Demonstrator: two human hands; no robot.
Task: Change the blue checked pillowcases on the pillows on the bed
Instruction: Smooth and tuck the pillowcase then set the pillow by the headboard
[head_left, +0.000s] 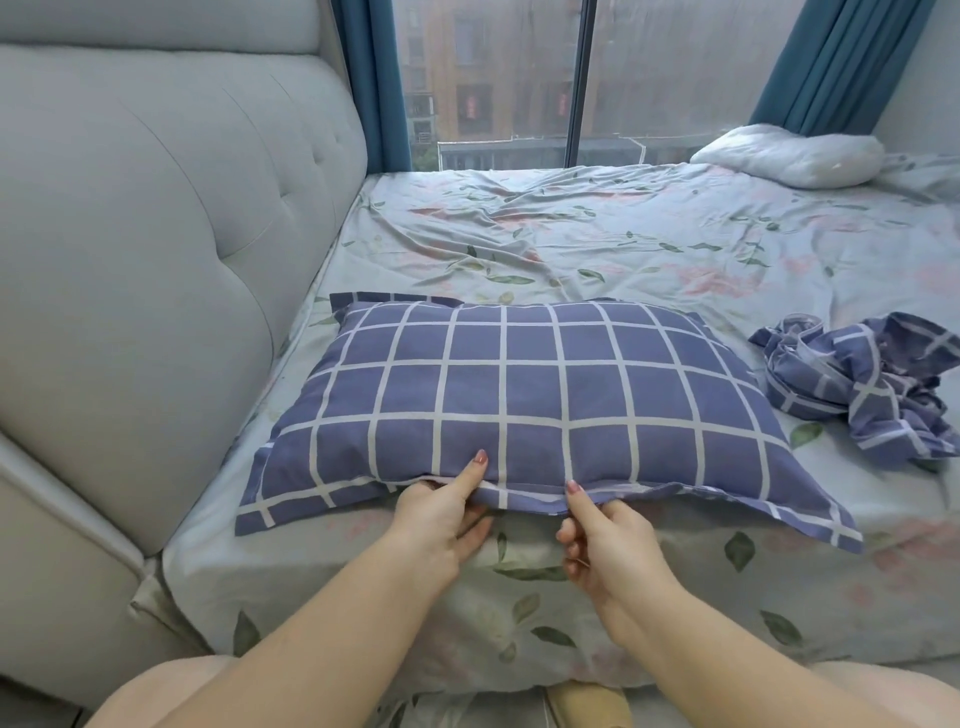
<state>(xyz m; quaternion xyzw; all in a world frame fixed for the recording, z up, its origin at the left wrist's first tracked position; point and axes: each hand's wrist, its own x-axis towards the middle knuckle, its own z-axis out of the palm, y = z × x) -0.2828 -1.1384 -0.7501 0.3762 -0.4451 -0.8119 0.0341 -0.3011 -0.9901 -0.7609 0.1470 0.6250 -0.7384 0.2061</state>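
- Bare forearms, two, enter from the bottom edge and reach forward over the near side of the bed (779, 597); bare knees show at both lower corners.
- Left hand (441, 514): thumb laid on top of the near edge of the cased pillow (519, 395), fingers tucked under the flat border below it, so the cloth is pinched between them.
- Right hand (602, 535): one fingertip on top of the same border, remaining fingers curled beneath it, also pinching the cloth. It sits a little right of the left hand, and the two do not touch.
- Cased pillow: blue with a white check, lying flat at the near side of the bed. Its long axis runs left to right, parallel to the bed's near edge, with the left short end toward the headboard (156, 234). The near border slightly overhangs the mattress edge.
- Loose pillowcase (857, 379): same blue check, crumpled in a heap on the sheet near the cased pillow's right end, not touching it.
- Bare pillow (789, 153): white, uncovered, at the far right corner by the window (493, 78).
- Sheet (571, 234): pale, with pink flowers and green leaves, wrinkled.
- Headboard: grey, padded and tufted, along the left.
- Curtains (841, 57): teal, drawn to both sides of the window.
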